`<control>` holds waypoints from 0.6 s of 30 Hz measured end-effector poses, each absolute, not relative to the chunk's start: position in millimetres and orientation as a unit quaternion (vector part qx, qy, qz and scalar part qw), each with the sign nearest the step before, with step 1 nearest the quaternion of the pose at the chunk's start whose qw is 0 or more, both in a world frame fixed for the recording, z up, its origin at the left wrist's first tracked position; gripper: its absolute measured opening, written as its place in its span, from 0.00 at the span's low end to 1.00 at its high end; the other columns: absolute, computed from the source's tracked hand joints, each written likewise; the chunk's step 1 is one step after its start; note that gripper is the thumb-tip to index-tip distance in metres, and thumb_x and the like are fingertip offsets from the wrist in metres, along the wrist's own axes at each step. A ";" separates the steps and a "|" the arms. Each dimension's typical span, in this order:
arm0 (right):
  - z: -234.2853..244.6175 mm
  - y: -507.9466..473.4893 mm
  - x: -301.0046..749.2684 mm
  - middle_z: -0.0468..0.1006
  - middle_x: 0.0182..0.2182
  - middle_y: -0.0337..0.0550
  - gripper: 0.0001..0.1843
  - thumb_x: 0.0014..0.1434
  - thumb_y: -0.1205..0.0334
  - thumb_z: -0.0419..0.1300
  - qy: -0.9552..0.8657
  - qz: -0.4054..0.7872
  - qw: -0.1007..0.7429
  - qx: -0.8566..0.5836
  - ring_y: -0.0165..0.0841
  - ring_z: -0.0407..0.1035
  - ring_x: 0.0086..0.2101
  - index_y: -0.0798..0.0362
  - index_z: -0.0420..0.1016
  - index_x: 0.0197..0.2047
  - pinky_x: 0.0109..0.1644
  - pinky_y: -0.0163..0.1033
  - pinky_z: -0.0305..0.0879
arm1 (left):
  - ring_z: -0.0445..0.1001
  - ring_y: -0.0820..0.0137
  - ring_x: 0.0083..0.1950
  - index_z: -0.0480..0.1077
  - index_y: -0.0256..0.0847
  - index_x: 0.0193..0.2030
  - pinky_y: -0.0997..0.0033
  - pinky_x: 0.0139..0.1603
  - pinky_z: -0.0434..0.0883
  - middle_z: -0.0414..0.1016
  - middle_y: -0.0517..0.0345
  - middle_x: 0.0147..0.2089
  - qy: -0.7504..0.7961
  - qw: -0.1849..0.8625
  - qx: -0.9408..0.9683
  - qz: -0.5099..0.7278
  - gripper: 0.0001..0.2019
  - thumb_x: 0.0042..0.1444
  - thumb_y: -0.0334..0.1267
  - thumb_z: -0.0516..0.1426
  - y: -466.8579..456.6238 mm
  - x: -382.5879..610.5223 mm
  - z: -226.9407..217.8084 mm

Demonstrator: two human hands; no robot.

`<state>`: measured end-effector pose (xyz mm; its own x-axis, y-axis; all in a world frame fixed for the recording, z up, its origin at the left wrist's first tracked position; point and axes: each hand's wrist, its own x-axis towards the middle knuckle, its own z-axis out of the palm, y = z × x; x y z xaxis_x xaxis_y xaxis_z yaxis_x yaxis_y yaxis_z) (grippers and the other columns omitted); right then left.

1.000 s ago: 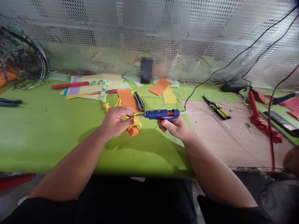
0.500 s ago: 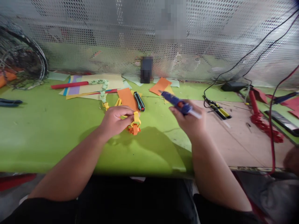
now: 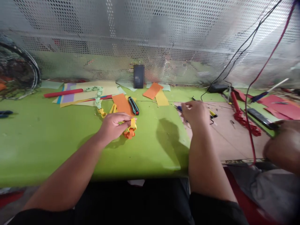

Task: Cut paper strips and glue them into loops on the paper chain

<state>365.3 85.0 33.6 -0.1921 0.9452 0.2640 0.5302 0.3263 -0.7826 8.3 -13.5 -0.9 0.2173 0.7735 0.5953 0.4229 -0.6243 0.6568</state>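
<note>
My left hand [image 3: 114, 126] is shut on a folded yellow-and-orange paper piece [image 3: 130, 131], which rests on the green table top [image 3: 47, 153]. A green paper chain [image 3: 98, 97] runs from a yellow paper strip [image 3: 102, 112] near that hand. My right hand [image 3: 194, 113] is raised at the table's right part, over the edge of a pink cutting board [image 3: 231, 143]. Its fingers close around a blue hot glue gun [image 3: 179, 108], and only a small blue end shows.
A black-and-teal utility knife [image 3: 133, 105] lies on an orange paper sheet [image 3: 120, 104]. More coloured paper and a red tube [image 3: 63, 92] lie behind. A co-worker's arm [image 3: 283, 143] enters at right, near a black ruler [image 3: 260, 118] and red paper strips [image 3: 243, 120]. Perforated metal [image 3: 164, 37] stands behind.
My right hand has moved the glue gun off the paper piece, rightward, and now hides most of it. My left hand keeps its hold. A co-worker's arm has come further in at right.
</note>
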 end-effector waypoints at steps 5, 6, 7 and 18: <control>17.4 46.4 282.2 0.82 0.40 0.48 0.22 0.60 0.47 0.77 -0.789 0.333 0.395 -0.334 0.35 0.76 0.36 0.50 0.86 0.53 0.39 0.42 0.78 | 0.85 0.70 0.34 0.87 0.44 0.39 0.74 0.36 0.80 0.88 0.54 0.38 0.383 0.197 0.766 0.477 0.06 0.65 0.32 0.66 -15.6 12.5 2.9; 12.5 39.1 269.6 0.82 0.41 0.48 0.21 0.61 0.49 0.77 -0.795 0.344 0.400 -0.298 0.35 0.76 0.37 0.49 0.86 0.53 0.40 0.43 0.77 | 0.85 0.69 0.35 0.87 0.44 0.39 0.74 0.37 0.80 0.88 0.54 0.39 0.383 0.198 0.767 0.475 0.06 0.65 0.33 0.66 -15.8 13.0 2.9; 8.1 33.2 259.7 0.82 0.42 0.48 0.19 0.62 0.52 0.76 -0.798 0.356 0.408 -0.264 0.34 0.76 0.37 0.49 0.86 0.53 0.41 0.43 0.77 | 0.85 0.69 0.35 0.87 0.45 0.39 0.74 0.37 0.80 0.89 0.54 0.39 0.383 0.200 0.769 0.472 0.05 0.65 0.34 0.67 -16.0 13.3 2.8; -8.5 27.7 244.1 0.80 0.42 0.45 0.08 0.63 0.58 0.76 -0.732 0.473 0.449 -0.198 0.32 0.74 0.36 0.47 0.88 0.46 0.42 0.44 0.75 | 0.85 0.71 0.35 0.87 0.45 0.40 0.76 0.37 0.78 0.88 0.56 0.38 0.393 0.217 0.775 0.443 0.07 0.63 0.29 0.67 -17.7 13.8 0.9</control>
